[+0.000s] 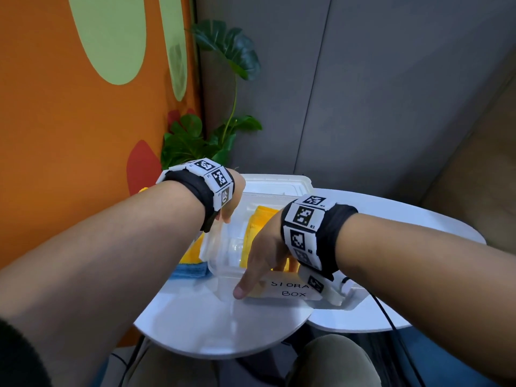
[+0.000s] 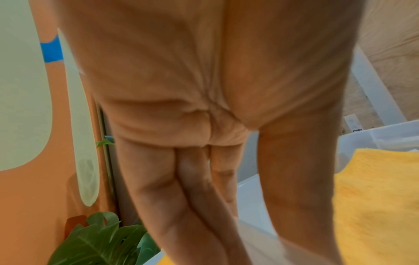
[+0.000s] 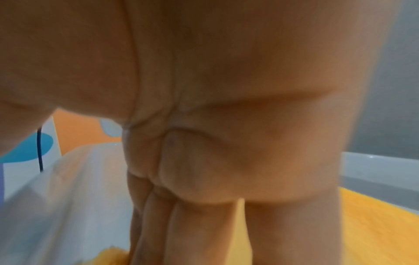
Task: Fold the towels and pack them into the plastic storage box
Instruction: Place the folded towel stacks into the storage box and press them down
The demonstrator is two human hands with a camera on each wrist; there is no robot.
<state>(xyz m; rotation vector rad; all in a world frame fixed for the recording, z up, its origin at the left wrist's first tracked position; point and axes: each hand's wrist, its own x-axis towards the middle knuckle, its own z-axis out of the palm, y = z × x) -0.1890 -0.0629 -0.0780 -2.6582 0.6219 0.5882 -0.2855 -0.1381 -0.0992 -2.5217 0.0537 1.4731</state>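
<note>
1. Only the head view shows the label reading "STORA… BOX" (image 1: 290, 289) and a blue towel (image 1: 190, 270) on the tabletop (image 1: 223, 325); wrist views show straight fingers.
2. Two hands: left hand (image 1: 231, 202) and right hand (image 1: 262, 255), both released, reaching into the storage box (image 1: 220, 247).
3. One fluffy yellow towel (image 1: 258, 227) lies inside the clear box; another yellow towel (image 1: 192, 254) lies outside.

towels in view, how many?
3. A yellow towel lies inside the plastic storage box under the right hand; another yellow towel and a blue towel sit outside its left wall. The arms may hide more.
</note>
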